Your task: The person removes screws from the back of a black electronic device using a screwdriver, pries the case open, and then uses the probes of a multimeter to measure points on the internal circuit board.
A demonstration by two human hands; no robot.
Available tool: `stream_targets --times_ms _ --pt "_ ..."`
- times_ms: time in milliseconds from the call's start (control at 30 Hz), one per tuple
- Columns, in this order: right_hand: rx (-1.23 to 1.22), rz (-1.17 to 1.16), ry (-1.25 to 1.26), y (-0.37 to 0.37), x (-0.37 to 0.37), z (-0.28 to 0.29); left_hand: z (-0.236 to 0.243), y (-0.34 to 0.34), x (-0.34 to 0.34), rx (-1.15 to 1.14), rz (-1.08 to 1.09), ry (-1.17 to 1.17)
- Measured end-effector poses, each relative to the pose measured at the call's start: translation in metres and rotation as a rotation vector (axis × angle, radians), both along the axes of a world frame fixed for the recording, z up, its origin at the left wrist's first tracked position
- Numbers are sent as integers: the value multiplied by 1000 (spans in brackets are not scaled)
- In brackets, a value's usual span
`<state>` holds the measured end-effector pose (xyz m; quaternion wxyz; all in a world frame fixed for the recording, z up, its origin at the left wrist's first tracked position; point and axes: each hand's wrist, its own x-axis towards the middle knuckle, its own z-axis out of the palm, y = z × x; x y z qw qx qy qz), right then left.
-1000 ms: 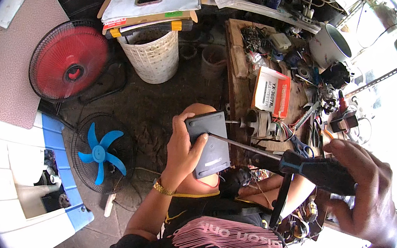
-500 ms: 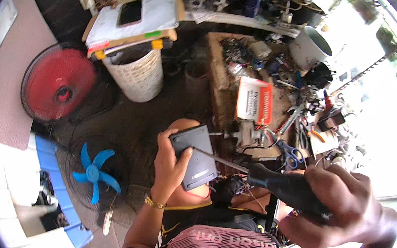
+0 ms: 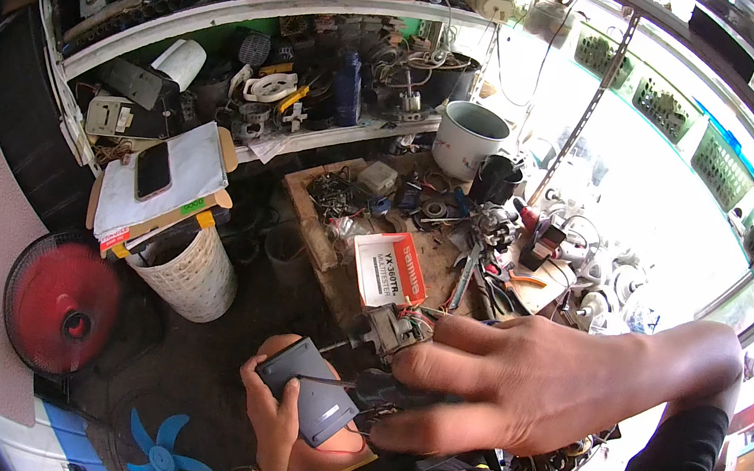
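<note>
In my left hand (image 3: 275,413) is a dark grey, flat device (image 3: 324,408) that looks like a multimeter, its plain back facing up. The thumb presses on the back and the fingers wrap the far edge. My right hand (image 3: 511,377) is curled, palm down, around the black handle of a screwdriver (image 3: 385,392). Its thin shaft points left, with the tip at the device's back near my left thumb. Part of the handle is hidden under the fingers. Just beyond the right fingers sits a small motor (image 3: 391,330) with a metal shaft.
A wooden workbench (image 3: 319,239) carries a red and white box (image 3: 390,269), pliers (image 3: 500,297) and loose parts. A grey pot (image 3: 468,141) stands behind. To the left are a white basket (image 3: 196,274) under papers with a phone (image 3: 153,171), a red fan (image 3: 63,304) and blue fan blades (image 3: 163,458).
The view has tilted up, bringing shelves into sight. My right hand has turned more palm down over the screwdriver handle. The left hand keeps its hold on the device.
</note>
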<state>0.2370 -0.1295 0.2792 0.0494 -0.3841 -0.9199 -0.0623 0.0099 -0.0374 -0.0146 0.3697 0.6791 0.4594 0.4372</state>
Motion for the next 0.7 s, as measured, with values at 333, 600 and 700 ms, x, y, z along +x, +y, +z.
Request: stream_targets --times_ms 333,600,700 --pt "-158 42 202 -12 -5 -3 4 -2 0 -12 0 14" --pt "83 111 -71 -10 -11 3 -1 0 -3 50 5 18" --pt "-150 -328 -93 -15 -2 3 -2 3 9 69 -15 28"
